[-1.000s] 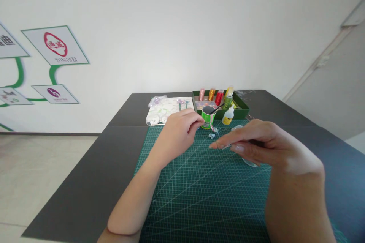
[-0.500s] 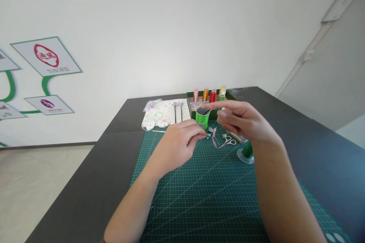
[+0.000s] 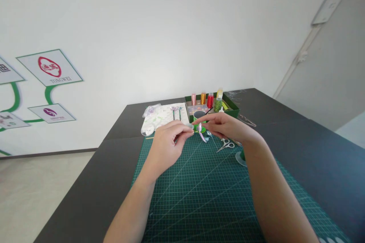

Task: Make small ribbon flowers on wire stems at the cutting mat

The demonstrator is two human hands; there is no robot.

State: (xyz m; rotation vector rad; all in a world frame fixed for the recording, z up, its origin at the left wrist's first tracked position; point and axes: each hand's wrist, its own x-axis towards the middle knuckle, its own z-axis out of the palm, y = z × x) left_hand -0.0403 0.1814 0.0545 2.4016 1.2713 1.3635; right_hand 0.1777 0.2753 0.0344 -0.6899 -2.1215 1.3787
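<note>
My left hand [image 3: 172,140] is closed, its thumb and forefinger pinching the thin stem of a small artificial flower [image 3: 202,136] with pink and pale blue petals. Those petals point right, towards my right hand [image 3: 225,126]. That hand has its forefinger stretched out to the left above the stem, the tip close to my left fingertips. Its other fingers are beside the petals; whether they touch them I cannot tell. Behind the fingers stands a green tub [image 3: 199,114], partly hidden, with a dark stick leaning out. White-handled scissors [image 3: 226,144] lie below my right hand.
A green cutting mat [image 3: 194,193] covers the near table. At the back, a dark green box [image 3: 235,112] holds several thread spools [image 3: 210,100]. Left of it, a white board [image 3: 167,115] carries two dark-stemmed pieces. A green wire spool [image 3: 242,157] stands by my right wrist.
My right hand has come down and left to the petals, its forefinger now over the stem. My left hand has shifted slightly left, still pinching the flower. The camera view has turned a little.
</note>
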